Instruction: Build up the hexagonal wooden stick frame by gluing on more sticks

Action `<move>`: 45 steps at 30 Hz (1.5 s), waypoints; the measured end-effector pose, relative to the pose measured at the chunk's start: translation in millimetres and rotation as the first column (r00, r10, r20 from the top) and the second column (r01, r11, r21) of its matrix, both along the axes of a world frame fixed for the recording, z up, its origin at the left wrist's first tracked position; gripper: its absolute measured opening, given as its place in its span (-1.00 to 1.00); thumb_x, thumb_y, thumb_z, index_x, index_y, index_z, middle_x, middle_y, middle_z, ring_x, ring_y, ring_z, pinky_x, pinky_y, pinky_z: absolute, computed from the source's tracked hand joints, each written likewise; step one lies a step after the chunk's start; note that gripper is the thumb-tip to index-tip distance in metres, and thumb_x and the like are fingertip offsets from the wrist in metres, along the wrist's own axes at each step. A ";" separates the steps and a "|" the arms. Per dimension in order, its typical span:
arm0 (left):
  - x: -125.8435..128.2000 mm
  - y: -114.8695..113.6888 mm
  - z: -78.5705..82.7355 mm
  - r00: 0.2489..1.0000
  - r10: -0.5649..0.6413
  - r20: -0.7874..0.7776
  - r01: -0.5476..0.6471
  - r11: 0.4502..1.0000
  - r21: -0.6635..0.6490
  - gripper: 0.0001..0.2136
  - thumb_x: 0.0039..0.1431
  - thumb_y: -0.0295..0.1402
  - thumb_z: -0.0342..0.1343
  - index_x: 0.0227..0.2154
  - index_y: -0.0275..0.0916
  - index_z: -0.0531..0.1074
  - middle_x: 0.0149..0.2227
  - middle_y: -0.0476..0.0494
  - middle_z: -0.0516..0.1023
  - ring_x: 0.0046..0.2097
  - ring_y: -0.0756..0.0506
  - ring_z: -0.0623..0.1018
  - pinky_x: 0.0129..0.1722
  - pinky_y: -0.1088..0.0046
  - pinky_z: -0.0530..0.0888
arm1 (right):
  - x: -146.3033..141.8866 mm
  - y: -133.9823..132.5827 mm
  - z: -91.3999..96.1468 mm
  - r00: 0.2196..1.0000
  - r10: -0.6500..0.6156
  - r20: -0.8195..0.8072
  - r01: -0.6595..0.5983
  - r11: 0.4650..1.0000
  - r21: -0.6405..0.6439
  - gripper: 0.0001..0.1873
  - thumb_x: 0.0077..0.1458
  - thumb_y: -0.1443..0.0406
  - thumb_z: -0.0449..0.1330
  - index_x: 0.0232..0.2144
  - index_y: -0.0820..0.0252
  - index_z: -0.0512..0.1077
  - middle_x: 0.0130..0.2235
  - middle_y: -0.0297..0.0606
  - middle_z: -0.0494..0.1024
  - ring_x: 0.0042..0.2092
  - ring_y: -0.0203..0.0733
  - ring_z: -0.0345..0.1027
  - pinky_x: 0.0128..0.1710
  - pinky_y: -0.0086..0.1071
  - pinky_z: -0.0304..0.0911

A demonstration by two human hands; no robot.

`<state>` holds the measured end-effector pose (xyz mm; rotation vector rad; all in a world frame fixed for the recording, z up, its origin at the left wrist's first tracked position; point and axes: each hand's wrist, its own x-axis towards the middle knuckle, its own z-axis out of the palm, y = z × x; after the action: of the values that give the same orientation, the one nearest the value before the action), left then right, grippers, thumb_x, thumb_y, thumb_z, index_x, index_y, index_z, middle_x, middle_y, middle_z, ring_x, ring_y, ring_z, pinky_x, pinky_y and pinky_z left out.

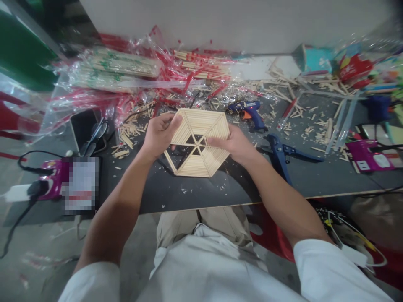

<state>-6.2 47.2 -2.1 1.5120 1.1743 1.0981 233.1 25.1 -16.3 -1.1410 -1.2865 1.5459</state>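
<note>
Between my hands is a hexagonal wooden stick panel (201,165), built from rows of thin sticks around crossing spokes. Small gaps show near its centre, and one lower-left section is open with only its outer stick. My left hand (160,132) grips the upper-left edge, thumb on the face and fingers partly behind. Around the right edge closes my right hand (234,142), its thumb lying across the face toward the centre. The panel is held up over the dark table (126,191). A blue glue gun (256,115) and a blue-handled cutter (280,157) lie to the right.
Stick offcuts (292,109) litter the table's back. Plastic-wrapped stick bundles (116,69) lie at back left. A phone (83,130) with glasses (96,136) is on the left, near a purple power strip (55,178) and a blurred-screen device (82,184). Another purple power strip (368,155) sits right.
</note>
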 end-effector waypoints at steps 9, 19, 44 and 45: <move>-1.0 -0.4 -0.9 0.999 0.010 -0.034 -0.010 1.000 -0.001 -0.60 0.32 0.06 0.21 -0.35 -0.22 0.52 -0.63 0.06 0.44 -0.71 0.09 0.34 -0.76 0.59 0.28 | -5.7 -2.0 -5.1 0.995 -0.073 -0.062 0.072 0.997 -0.016 -0.24 -0.39 0.07 0.66 -0.10 0.14 0.56 0.05 -0.09 0.69 0.08 0.20 0.59 0.17 0.16 0.49; -0.6 0.1 -0.1 1.000 0.012 -0.029 -0.012 1.000 -0.002 -0.63 0.33 0.01 0.22 -0.37 -0.23 0.51 -0.64 0.06 0.44 -0.72 0.09 0.34 -0.77 0.61 0.27 | -6.6 -3.0 -0.6 0.997 -0.081 -0.020 0.080 0.997 -0.021 -0.21 -0.49 0.00 0.67 -0.16 0.10 0.56 0.00 -0.11 0.70 0.06 0.24 0.58 0.15 0.20 0.49; -1.6 1.3 -1.7 1.000 0.025 0.001 -0.025 1.000 -0.017 -0.62 0.30 0.02 0.23 -0.39 -0.22 0.50 -0.62 0.06 0.42 -0.69 0.10 0.34 -0.76 0.62 0.31 | -2.4 -2.7 -1.7 0.999 -0.023 -0.024 0.022 1.000 -0.006 -0.26 -0.32 -0.08 0.61 -0.11 0.08 0.55 0.02 -0.11 0.68 0.05 0.20 0.58 0.13 0.17 0.51; -1.5 1.2 -1.4 1.000 0.027 0.003 -0.026 0.999 -0.022 -0.63 0.30 0.02 0.23 -0.38 -0.22 0.51 -0.62 0.06 0.42 -0.69 0.09 0.33 -0.76 0.60 0.31 | -2.5 -2.9 -1.7 0.999 -0.024 -0.027 0.024 1.000 -0.009 -0.27 -0.31 -0.07 0.61 -0.11 0.08 0.55 0.03 -0.12 0.68 0.05 0.19 0.58 0.13 0.17 0.51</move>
<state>-7.7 48.4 -3.5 1.4810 1.2033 1.1019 230.6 22.2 -18.0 -1.1328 -1.2448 1.5458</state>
